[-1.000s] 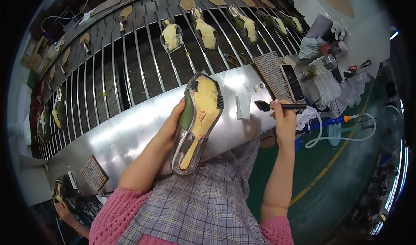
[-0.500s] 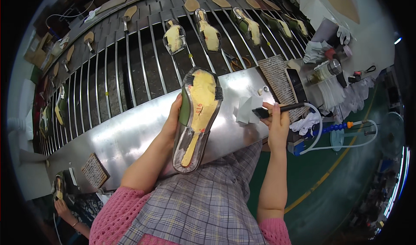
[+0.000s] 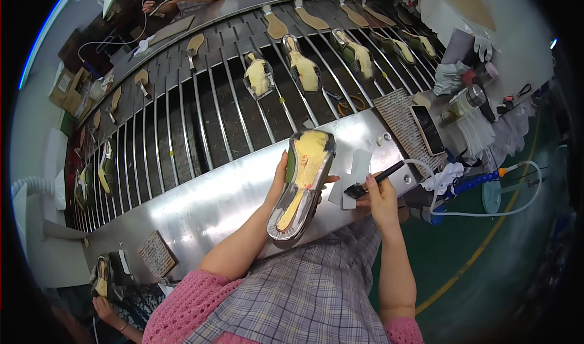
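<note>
Polished metal ledge (image 3: 210,213) runs across the work area; beyond it a rack of metal rods (image 3: 238,107) bears yellow-bottomed shoes (image 3: 304,73). At far left, a co-worker's hand (image 3: 106,309) is at a dark shoe (image 3: 102,276). Next, a ribbed block (image 3: 156,254) lies on the ledge. At centre, the left hand (image 3: 278,189) is closed around the middle of a green-sided shoe (image 3: 304,170), a fingertip showing past its right side. This shoe is held over the ledge's near edge, yellow underside up, broad end away from the person. To its right, the right hand (image 3: 383,204) pinches a black brush (image 3: 389,172) by its handle, from which a pale hose (image 3: 433,189) leads. Pale slips (image 3: 360,161) are beside the brush head; whether the fingers also grip one cannot be determined. Further right are a second ribbed block (image 3: 395,116), a phone (image 3: 429,130) and a jar (image 3: 462,104).
</note>
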{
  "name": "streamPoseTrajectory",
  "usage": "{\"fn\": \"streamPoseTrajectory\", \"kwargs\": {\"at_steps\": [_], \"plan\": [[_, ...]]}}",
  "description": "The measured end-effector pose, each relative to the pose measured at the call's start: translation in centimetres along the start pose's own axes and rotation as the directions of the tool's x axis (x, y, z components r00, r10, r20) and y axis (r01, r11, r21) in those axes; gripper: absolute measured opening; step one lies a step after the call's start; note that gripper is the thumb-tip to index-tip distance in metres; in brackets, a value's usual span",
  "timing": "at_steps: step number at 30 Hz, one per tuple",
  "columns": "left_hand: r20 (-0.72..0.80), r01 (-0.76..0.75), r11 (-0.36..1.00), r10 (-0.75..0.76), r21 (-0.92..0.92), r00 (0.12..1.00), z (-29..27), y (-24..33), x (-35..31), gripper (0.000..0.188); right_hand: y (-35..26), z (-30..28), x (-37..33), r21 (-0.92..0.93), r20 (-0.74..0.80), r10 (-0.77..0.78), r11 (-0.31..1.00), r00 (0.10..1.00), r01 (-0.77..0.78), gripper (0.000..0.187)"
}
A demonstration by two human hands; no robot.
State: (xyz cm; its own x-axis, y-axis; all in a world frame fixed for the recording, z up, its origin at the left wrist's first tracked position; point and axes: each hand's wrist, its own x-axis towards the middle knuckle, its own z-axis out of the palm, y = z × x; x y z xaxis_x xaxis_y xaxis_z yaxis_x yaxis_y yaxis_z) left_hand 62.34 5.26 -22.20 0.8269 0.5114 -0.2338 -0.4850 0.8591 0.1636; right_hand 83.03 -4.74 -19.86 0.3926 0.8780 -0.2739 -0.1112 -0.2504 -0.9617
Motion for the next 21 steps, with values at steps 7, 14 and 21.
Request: {"fn": "streamPoseTrajectory", "kwargs": {"at_steps": [7, 14, 21], "plan": [[-0.089, 0.007, 0.993, 0.004, 0.121, 0.996, 0.5, -2.0, 0.3, 0.069, -2.7, 0.8, -3.1, -0.474, -0.073, -0.562, 0.747, 0.824, 0.467, 0.02], [-0.148, -0.115, 0.935, 0.173, 0.335, 0.974, 1.3, -1.8, 0.4, 0.055, -6.5, 3.0, -7.1, 0.225, -0.026, -0.386, 0.897, 0.922, 0.381, 0.022], [-0.061, -0.18, 0.898, 0.222, 0.402, 0.973, 4.8, -1.7, -0.4, 0.057, -6.1, 3.4, -6.7, 0.132, -0.057, -0.352, 0.925, 0.934, 0.357, 0.025]]}}
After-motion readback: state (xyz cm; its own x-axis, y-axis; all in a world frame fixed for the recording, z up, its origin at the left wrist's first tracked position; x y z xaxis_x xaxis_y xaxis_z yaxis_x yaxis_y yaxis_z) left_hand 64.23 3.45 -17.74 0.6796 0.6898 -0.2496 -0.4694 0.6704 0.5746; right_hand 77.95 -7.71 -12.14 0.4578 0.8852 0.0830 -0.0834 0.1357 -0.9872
